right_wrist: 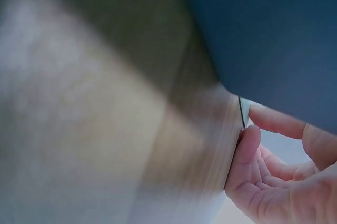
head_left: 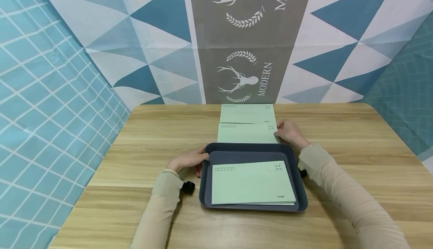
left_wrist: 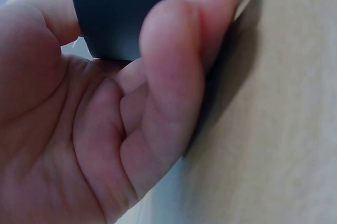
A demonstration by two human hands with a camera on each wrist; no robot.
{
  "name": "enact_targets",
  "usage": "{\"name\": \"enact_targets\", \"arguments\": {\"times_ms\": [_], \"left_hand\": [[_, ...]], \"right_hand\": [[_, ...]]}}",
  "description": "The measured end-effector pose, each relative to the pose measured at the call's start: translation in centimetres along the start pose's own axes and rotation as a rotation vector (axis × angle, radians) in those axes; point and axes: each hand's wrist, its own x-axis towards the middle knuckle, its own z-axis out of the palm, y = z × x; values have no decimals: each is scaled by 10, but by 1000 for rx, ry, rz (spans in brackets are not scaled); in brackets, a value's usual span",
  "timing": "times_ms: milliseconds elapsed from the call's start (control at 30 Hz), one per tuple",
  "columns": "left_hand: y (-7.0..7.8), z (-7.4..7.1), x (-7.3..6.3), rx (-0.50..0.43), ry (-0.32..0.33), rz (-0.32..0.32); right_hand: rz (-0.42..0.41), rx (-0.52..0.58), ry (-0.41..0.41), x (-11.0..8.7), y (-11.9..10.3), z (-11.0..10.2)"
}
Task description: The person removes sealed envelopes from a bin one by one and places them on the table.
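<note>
A dark grey-blue tray holds a small stack of pale green envelopes, lying slightly askew. My left hand grips the tray's far left corner, thumb over the rim; in the left wrist view its curled fingers lie against the outside of the dark tray wall. Beyond the tray lies another green envelope, its near part hidden behind the tray. At that envelope's right edge, my right hand pinches it between thumb and fingers, as the right wrist view shows close to the tray's underside.
One more green envelope lies at the table's back edge, partly overlapped by the nearer one. Wood-grain table stretches to both sides. A patterned cloth hangs right behind it, and blue tiled cloth lines the left.
</note>
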Motion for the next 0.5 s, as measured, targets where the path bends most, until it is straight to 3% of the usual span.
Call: {"name": "enact_targets", "arguments": {"times_ms": [267, 400, 500], "left_hand": [[1, -1, 1, 11, 9, 6], [0, 0, -1, 4, -1, 4], [0, 0, -1, -8, -10, 13]], "right_hand": [[-9, 112, -62, -7, -5, -16], [-114, 85, -47, -21, -9, -26], [-244, 32, -20, -36, -15, -31]]}}
